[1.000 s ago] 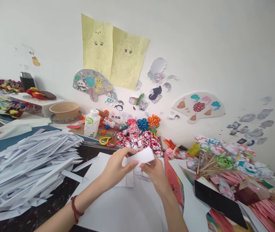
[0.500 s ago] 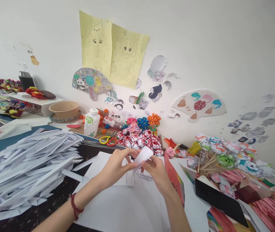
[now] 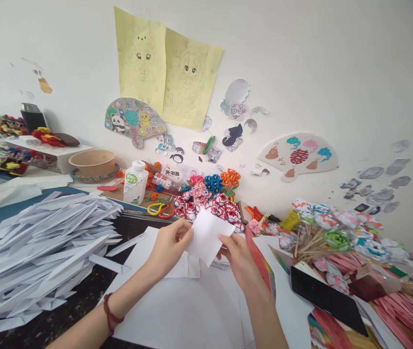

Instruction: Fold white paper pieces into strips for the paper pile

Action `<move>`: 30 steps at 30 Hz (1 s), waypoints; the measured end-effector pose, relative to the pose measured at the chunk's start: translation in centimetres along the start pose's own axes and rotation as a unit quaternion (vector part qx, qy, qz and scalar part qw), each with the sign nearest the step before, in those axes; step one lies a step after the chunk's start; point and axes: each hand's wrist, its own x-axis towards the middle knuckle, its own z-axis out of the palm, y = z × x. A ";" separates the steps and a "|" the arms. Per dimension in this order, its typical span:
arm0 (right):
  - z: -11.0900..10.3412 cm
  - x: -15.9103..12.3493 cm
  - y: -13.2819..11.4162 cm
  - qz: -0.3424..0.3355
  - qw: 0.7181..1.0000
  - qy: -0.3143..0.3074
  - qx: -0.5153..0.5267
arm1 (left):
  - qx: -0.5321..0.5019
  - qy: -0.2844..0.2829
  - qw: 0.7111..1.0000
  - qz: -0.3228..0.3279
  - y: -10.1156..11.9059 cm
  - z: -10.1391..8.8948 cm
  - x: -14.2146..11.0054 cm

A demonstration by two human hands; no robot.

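A small square of white paper [image 3: 209, 236] is held up tilted over the table, unfolded, with faint creases. My left hand [image 3: 172, 245] pinches its left edge between thumb and curled fingers. At its right side, my right hand [image 3: 236, 252] grips the edge, thumb in front and fingers partly behind. Below both hands lie large white sheets [image 3: 184, 310], with smaller pieces of white paper [image 3: 192, 267] on top, partly covered by the hands.
A heap of folded white paper strips [image 3: 46, 247] spreads at left. Yellow-and-orange-handled scissors [image 3: 160, 209], a white bottle [image 3: 135, 183] and red-and-white paper flowers [image 3: 209, 209] stand behind. A black phone-like slab [image 3: 328, 300] and many paper flowers [image 3: 351, 242] lie at right.
The paper was folded narrow between my fingers; now it is opened out into a square. My hands have moved slightly apart, each still holding an edge. The view has tipped slightly downward.
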 end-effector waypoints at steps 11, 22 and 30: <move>0.1 0.0 -0.8 0.074 0.995 -0.042 0.057 | -0.046 -0.083 0.995 0.008 0.9 -0.4 0.3; 0.2 -0.3 -1.2 0.062 0.993 -0.104 0.008 | -0.273 -0.170 0.934 -0.158 1.7 -0.6 -0.4; 0.1 -0.2 -1.1 0.044 0.993 -0.112 -0.019 | -0.121 -0.119 0.982 -0.084 1.8 -0.6 -0.1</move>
